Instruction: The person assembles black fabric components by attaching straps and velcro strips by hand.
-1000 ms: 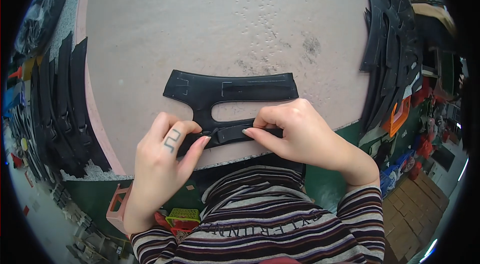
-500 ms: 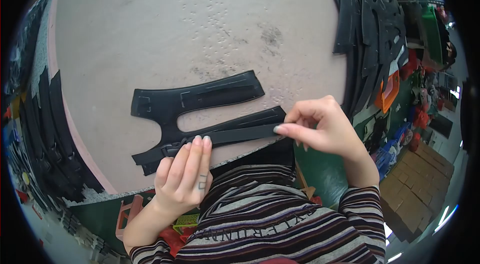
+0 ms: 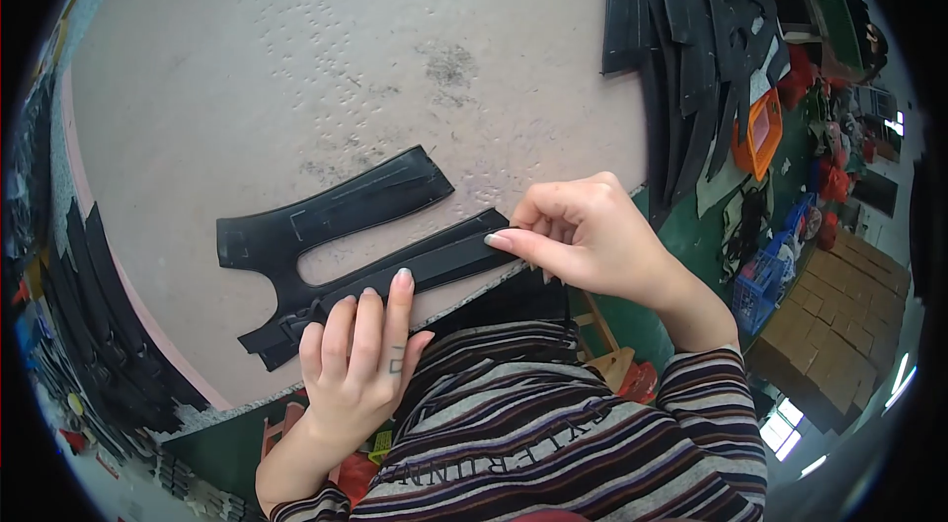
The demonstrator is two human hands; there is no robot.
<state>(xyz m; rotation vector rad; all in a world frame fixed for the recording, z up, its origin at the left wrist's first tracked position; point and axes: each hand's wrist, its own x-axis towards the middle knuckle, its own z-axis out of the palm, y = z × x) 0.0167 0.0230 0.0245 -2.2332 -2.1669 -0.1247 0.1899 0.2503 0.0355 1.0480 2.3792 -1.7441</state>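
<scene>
The black piece [image 3: 336, 206] lies at the table's [image 3: 247, 78] near edge, its strap [image 3: 444, 259] along the near arm. The right hand [image 3: 583, 234] pinches the strap's right end; the left hand [image 3: 360, 364], fingers loosely extended, presses it farther left.

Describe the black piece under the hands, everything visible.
Black piece, leather-like by look: two long arms, a gap between, pale marks on the farther one. Lies slanted on the table. Strap with buckle-like fitting along the nearer arm. Left hand rests fingers there; right hand pinches the strap's right end.
</scene>
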